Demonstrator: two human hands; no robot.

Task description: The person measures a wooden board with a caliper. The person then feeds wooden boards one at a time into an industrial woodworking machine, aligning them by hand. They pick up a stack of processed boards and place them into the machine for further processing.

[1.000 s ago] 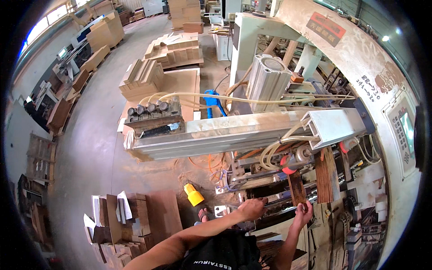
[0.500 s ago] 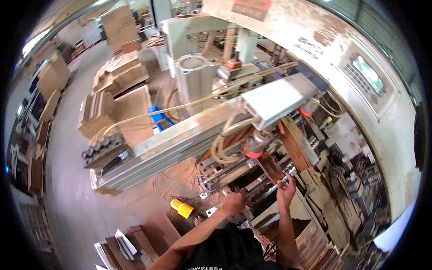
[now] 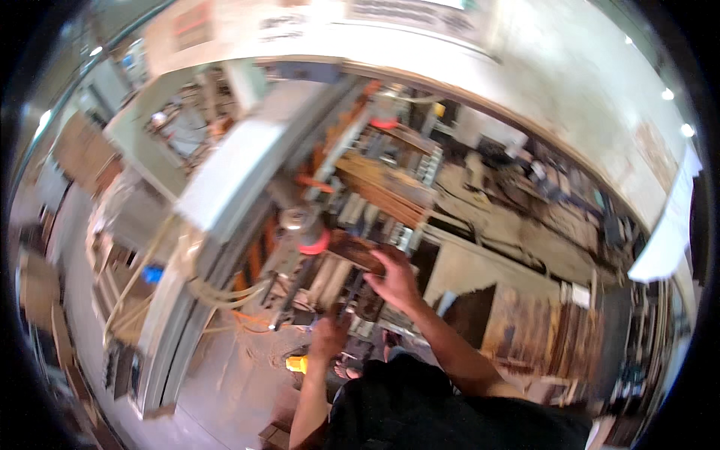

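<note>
A dark brown wooden piece lies on the machine bed under a round clamp head with a red ring. My right hand is at the near right end of this piece, fingers over the end and thumb apart below, gripping it. Lower and to the left, my left hand is curled at the machine's front edge. A thin dark bar shows beside its fingers; blur hides what it holds. Behind the piece, a wider brown wooden block rests on metal rails.
A long grey metal beam with pale hoses runs along the left. Another red-ringed clamp stands farther back. Stacked brown boards lie at right. A yellow object is on the floor by my feet. A pale machine panel spans the back.
The view has swung right, shifting the machine leftward in the picture. My right hand has come onto the wooden piece's end. My left hand stays low at the machine's front.
</note>
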